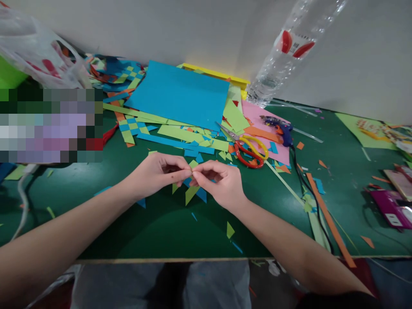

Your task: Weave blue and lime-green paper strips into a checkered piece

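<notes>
My left hand [161, 174] and my right hand [222, 182] meet above the green table, thumbs and fingers pinched together at the tips. Between them is a folded piece made of green and blue paper strips [192, 195], its pointed ends sticking out below my fingers. Most of the piece is hidden behind the fingers. Beyond my right hand lie scissors [249, 150] with red and yellow handles, their blades slightly apart. A small green paper scrap [230, 230] rests on the table nearer to me.
A blue paper sheet [180, 94] lies on strips and scraps at the back. Behind the scissors are a glue gun [281, 128] and pink paper [257, 112]. A clear plastic bottle [283, 56] stands by the wall. An orange strip [330, 219] and a purple object [388, 206] lie right.
</notes>
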{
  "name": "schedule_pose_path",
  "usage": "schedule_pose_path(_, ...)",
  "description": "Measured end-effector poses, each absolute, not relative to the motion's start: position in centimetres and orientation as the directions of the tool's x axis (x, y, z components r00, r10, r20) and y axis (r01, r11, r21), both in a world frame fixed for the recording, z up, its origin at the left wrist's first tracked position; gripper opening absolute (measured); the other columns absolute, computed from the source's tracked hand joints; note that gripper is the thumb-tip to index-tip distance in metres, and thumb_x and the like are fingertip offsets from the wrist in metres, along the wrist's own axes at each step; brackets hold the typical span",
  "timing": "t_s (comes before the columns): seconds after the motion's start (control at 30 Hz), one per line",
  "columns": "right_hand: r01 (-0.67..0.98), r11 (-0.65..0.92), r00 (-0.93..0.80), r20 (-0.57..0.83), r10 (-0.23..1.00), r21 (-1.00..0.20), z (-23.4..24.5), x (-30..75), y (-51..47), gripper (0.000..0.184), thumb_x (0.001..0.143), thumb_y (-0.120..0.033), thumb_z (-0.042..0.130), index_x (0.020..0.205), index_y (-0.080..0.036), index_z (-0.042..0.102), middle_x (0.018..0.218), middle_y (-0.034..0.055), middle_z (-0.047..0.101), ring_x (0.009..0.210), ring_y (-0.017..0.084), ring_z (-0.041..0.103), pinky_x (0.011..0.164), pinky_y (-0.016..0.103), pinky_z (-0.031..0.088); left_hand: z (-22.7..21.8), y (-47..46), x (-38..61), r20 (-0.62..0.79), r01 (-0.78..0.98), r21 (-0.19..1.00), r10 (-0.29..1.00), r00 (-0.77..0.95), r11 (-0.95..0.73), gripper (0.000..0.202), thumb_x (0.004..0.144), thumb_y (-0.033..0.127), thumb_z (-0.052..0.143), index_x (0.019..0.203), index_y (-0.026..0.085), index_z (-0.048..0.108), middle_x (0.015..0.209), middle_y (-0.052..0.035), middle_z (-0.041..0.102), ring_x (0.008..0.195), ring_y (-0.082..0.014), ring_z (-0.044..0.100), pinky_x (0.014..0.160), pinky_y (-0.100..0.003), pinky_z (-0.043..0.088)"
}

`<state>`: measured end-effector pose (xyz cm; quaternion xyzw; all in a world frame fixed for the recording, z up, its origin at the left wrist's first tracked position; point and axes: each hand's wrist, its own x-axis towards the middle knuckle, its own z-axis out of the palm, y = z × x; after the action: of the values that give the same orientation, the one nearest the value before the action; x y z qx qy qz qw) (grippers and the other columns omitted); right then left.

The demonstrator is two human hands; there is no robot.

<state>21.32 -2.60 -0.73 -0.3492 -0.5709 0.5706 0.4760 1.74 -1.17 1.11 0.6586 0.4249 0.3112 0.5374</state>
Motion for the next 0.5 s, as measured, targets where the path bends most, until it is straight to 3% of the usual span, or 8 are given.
schedule_pose_path(0.5, -0.235, 0.035, -0.324, 0.112, 0.939, -0.971, -1.08, 21.26, -2.47, 0.015, 0.076, -0.032, 0.081, 0.084, -0.02, 0.075, 0.073, -0.0011, 0.073, 0.064, 0.012, 0.071, 0.066, 0.026, 0.062, 1.1, -1.0, 1.79, -0.067, 0.235, 0.971, 0.89, 0.451, -0.046, 0.024, 0.083, 0.038, 0.07, 0.07, 0.018, 0.072, 0.063, -0.0003, 0.062, 0.057, -0.0104, 0.057, 0.055, -0.021, 0.047)
